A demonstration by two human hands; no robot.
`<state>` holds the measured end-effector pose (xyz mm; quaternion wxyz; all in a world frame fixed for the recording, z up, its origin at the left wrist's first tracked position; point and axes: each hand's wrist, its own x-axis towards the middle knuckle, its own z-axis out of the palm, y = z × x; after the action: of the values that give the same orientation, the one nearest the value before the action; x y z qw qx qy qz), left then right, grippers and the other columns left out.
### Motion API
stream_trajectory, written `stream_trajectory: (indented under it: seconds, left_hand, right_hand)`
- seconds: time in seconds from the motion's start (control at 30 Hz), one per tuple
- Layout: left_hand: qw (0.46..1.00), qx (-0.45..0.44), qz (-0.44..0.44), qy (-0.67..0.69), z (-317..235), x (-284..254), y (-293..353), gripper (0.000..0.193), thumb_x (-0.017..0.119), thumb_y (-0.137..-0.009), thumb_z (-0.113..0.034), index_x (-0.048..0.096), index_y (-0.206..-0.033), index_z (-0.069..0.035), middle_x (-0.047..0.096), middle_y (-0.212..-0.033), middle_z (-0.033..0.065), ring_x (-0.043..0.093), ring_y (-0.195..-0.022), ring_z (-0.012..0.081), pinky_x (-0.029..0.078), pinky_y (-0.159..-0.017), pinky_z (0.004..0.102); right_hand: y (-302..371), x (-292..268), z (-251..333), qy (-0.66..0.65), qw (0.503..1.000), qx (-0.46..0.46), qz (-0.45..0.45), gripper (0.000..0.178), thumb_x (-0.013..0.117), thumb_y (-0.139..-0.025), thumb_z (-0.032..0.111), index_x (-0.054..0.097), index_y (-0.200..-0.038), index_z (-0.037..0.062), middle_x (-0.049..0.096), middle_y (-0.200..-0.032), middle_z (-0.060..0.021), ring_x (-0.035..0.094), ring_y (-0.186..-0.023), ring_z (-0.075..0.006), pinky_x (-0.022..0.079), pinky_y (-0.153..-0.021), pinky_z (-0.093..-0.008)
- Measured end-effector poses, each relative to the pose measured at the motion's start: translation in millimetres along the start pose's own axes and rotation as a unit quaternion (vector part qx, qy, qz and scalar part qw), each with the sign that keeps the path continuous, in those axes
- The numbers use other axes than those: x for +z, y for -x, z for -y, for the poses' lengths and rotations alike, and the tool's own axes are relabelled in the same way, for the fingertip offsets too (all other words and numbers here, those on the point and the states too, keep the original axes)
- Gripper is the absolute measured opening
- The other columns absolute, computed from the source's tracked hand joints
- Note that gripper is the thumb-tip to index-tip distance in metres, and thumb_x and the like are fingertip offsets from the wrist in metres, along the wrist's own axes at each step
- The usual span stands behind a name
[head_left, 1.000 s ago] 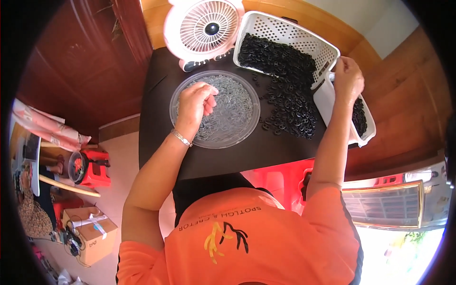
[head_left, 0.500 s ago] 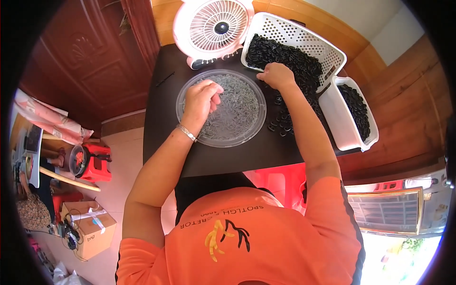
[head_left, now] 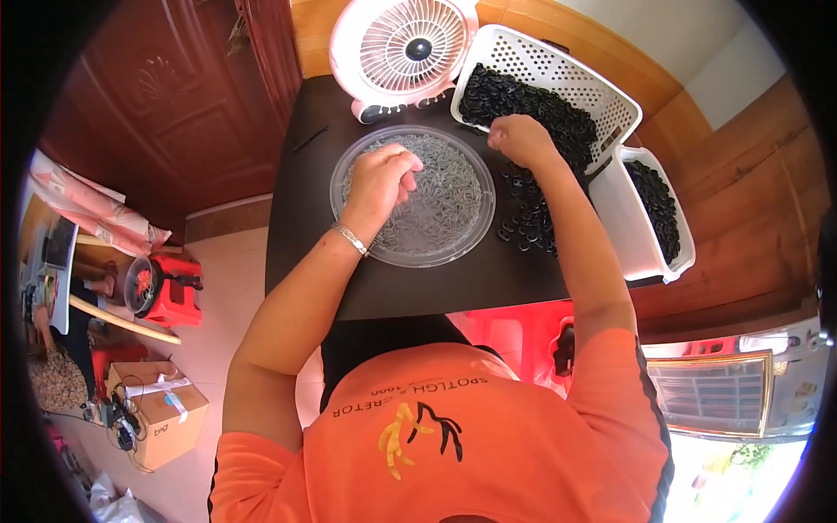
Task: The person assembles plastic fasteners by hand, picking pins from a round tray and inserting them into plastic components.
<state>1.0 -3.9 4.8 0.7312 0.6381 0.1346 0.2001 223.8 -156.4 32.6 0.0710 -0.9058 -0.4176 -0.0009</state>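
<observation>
My left hand (head_left: 381,189) hovers over a round clear plastic tray (head_left: 338,228) that holds many small pale, slender pieces (head_left: 436,205). Its fingers are curled together, and whatever they may hold is hidden. Farther right, my right hand (head_left: 521,139) is closed in a pinch at the near edge of a white perforated basket (head_left: 602,91). Black ring-like plastic parts (head_left: 532,102) fill that basket and spill out over its low side onto the dark table (head_left: 392,296). More loose black parts (head_left: 529,222) lie by my right forearm. Anything in the right fingertips is too small to make out.
A pink and white fan (head_left: 405,48) stands behind the tray. To the right of my right arm is a white bin (head_left: 632,222) of black parts. A thin black stick (head_left: 310,139) lies at the table's left. Across the room are a red stool (head_left: 179,292) and a cardboard box (head_left: 166,414).
My right hand has shifted slightly right, away from the tray. My left hand stays curled over the tray. The whole view has shifted slightly.
</observation>
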Motion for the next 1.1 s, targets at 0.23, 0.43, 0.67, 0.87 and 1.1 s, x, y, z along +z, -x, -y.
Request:
stream_trajectory:
  seconds: [0.23,0.43,0.67,0.87,1.1]
  left_hand:
    - [1.000,-0.003,0.005,-0.005,4.6,-4.3,-3.8,0.020,0.052,-0.082,-0.018,0.062,-0.075,-0.002,0.055,-0.060,0.0031,0.047,-0.048,0.0088,0.037,-0.043,0.0218]
    - [1.000,0.000,0.002,-0.006,0.6,-1.2,-0.7,0.019,0.052,-0.081,-0.017,0.062,-0.075,-0.002,0.055,-0.060,0.0029,0.047,-0.047,0.0090,0.037,-0.043,0.0218]
    - [1.000,-0.001,0.006,-0.010,3.6,-2.5,-3.7,0.019,0.051,-0.081,-0.016,0.062,-0.075,-0.002,0.055,-0.059,0.0034,0.047,-0.047,0.0093,0.036,-0.042,0.0220]
    - [1.000,-0.003,-0.008,-0.019,3.4,-5.1,-5.2,0.019,0.050,-0.080,-0.017,0.062,-0.075,-0.002,0.055,-0.058,0.0037,0.047,-0.046,0.0095,0.035,-0.042,0.0223]
    - [0.999,-0.012,0.020,-0.035,3.2,-3.6,-4.3,0.025,0.048,-0.086,-0.023,0.062,-0.079,-0.004,0.056,-0.062,0.0031,0.050,-0.048,0.0090,0.037,-0.043,0.0207]
  right_hand:
    - [-20.7,33.5,-1.8,0.036,0.994,-0.065,-0.076,0.016,0.056,-0.079,0.016,0.067,-0.090,0.0118,0.063,-0.095,-0.0127,0.060,-0.092,-0.0309,0.048,-0.079,-0.0407]
    - [-9.2,24.4,-7.0,0.005,0.996,-0.073,-0.042,0.014,0.062,-0.075,0.016,0.066,-0.087,0.0098,0.064,-0.086,-0.0128,0.061,-0.086,-0.0307,0.049,-0.077,-0.0407]
    - [-7.9,26.9,-19.9,-0.087,0.996,-0.031,-0.010,0.015,0.064,-0.071,0.015,0.066,-0.085,0.0087,0.065,-0.084,-0.0130,0.061,-0.085,-0.0318,0.048,-0.076,-0.0404]
    - [-4.0,30.6,-17.4,-0.039,0.999,-0.029,-0.007,0.015,0.063,-0.072,0.014,0.065,-0.085,0.0081,0.065,-0.082,-0.0126,0.062,-0.085,-0.0320,0.049,-0.076,-0.0396]
    - [25.8,-0.3,40.9,-0.266,0.959,-0.076,-0.067,0.016,0.066,-0.075,0.012,0.064,-0.086,0.0016,0.063,-0.075,-0.0089,0.061,-0.073,-0.0182,0.049,-0.069,-0.0301]
